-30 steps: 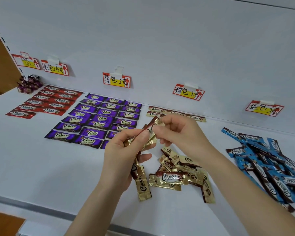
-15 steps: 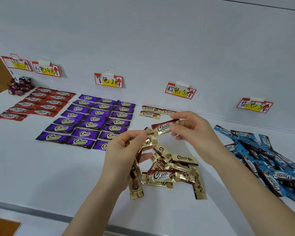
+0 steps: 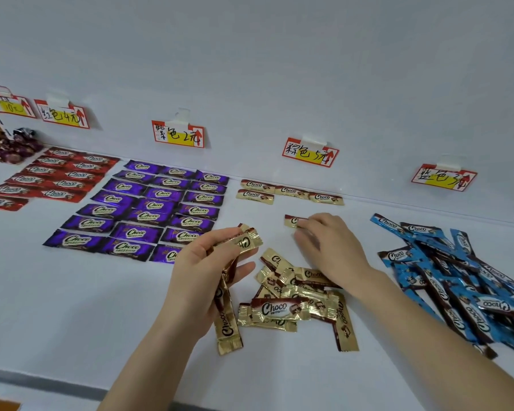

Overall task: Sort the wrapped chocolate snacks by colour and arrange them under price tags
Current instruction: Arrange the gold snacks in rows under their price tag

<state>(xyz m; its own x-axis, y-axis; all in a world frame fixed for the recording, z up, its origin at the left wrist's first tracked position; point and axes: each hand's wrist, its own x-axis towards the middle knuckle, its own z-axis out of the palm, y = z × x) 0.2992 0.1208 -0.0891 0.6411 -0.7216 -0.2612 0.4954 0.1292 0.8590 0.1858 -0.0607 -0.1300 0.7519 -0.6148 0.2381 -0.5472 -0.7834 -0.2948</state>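
Observation:
My left hand [image 3: 204,271] grips a bunch of gold Choco bars [image 3: 227,318] that stick out above and below the fist. My right hand [image 3: 327,244] pinches one gold bar [image 3: 291,221] low over the white shelf [image 3: 72,307], just in front of the laid gold row [image 3: 290,191] under the brown price tag [image 3: 310,152]. A loose gold pile [image 3: 291,304] lies between my hands. Red bars [image 3: 57,176] sit under the red tag [image 3: 63,114], purple bars [image 3: 155,209] under the purple tag [image 3: 178,134]. Blue bars [image 3: 457,277] lie heaped below the blue tag [image 3: 443,177].
A heap of dark foil-wrapped sweets [image 3: 14,145] sits at the far left under another tag [image 3: 8,102]. The white back wall rises right behind the rows. The shelf's front edge [image 3: 57,387] runs below my wrists.
My right hand pulled one gold bar out of the bunch in my left hand and carried it forward and down toward the gold row. The left hand stayed put.

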